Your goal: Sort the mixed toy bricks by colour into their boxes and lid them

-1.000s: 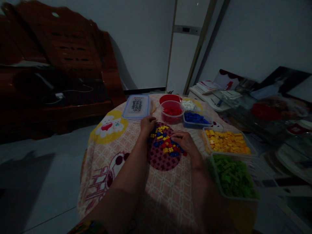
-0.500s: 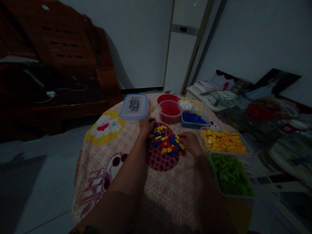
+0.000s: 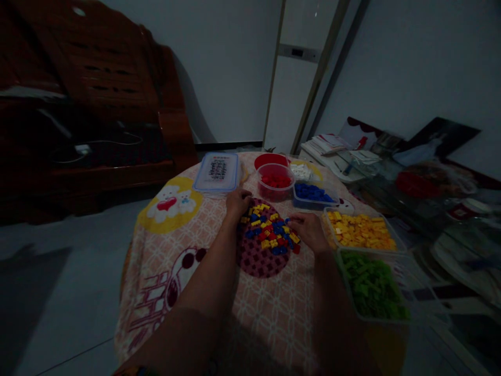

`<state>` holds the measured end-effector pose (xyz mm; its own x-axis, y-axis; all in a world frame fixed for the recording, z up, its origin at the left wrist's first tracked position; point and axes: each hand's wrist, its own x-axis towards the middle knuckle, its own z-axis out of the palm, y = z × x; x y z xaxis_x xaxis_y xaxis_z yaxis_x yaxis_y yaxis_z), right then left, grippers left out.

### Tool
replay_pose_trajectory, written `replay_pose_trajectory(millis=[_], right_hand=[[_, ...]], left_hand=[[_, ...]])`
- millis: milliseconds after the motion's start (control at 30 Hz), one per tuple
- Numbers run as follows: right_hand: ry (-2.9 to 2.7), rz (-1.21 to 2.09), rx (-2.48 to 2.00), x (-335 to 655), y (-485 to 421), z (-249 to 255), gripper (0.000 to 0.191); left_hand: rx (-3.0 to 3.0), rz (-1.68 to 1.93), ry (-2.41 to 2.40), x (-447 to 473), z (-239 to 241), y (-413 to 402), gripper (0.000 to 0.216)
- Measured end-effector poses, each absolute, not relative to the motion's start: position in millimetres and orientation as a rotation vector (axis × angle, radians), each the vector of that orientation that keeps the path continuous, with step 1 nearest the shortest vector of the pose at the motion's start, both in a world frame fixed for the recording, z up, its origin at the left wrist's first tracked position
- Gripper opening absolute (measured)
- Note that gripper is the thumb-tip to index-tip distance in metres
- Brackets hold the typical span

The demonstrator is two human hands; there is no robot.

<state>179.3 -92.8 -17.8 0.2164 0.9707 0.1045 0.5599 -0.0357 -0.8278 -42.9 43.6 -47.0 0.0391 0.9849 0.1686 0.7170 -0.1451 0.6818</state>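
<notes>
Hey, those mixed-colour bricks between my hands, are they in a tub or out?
Out: the mixed-colour bricks lie spread directly on the patterned tablecloth, whose maroon circle shows beside them.

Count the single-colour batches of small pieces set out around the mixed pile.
5: red pieces in the round tub; white pieces right of it, at the back; then, nearer along the right, blue pieces, yellow pieces and green pieces. Some may be hidden.

Now the left hand (image 3: pixel 238 203), and its fingertips are lost in shadow: holding anything? Can't tell! Right hand (image 3: pixel 307 230), by the mixed bricks (image 3: pixel 270 230), same story. Print (image 3: pixel 217 168) on the blue-rimmed lid (image 3: pixel 216 183), too tiny! Wooden bench (image 3: pixel 105 78), cut off left; forearms (image 3: pixel 209 287), cut off below.
</notes>
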Motion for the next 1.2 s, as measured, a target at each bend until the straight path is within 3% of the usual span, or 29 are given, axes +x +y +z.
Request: replay_pose_trajectory(millis=[167, 300, 567, 800, 1033, 1200], right_hand=[[-1.281, 0.506, -1.727, 182.3, -92.7, -21.6, 0.023], [-1.131, 0.65, -1.634, 173.2, -80.9, -20.7, 0.03], [-1.105, 0.5, -1.286, 160.3, -35.2, 19.9, 0.049], [-1.501, 0.253, -1.758, 161.8, -66.8, 4.2, 0.021], [-1.825, 0.205, -2.27, 140.7, -68.2, -3.7, 0.022], [-1.896, 0.208, -2.432, 137.7, -67.8, -10.0, 0.035]], left_hand=[[1.909, 0.881, 1.724, -42.7, -46.6, 42.8, 0.028], [1.89, 0.894, 1.703, -43.0, -46.8, 41.9, 0.027], [1.876, 0.857, 1.718, -43.4, -45.4, 41.1, 0.027], [1.888, 0.829, 1.75, -41.6, -44.1, 41.0, 0.027], [1.913, 0.762, 1.783, -40.5, -42.8, 40.5, 0.029], [1.947, 0.752, 1.796, -39.9, -43.3, 40.5, 0.03]])
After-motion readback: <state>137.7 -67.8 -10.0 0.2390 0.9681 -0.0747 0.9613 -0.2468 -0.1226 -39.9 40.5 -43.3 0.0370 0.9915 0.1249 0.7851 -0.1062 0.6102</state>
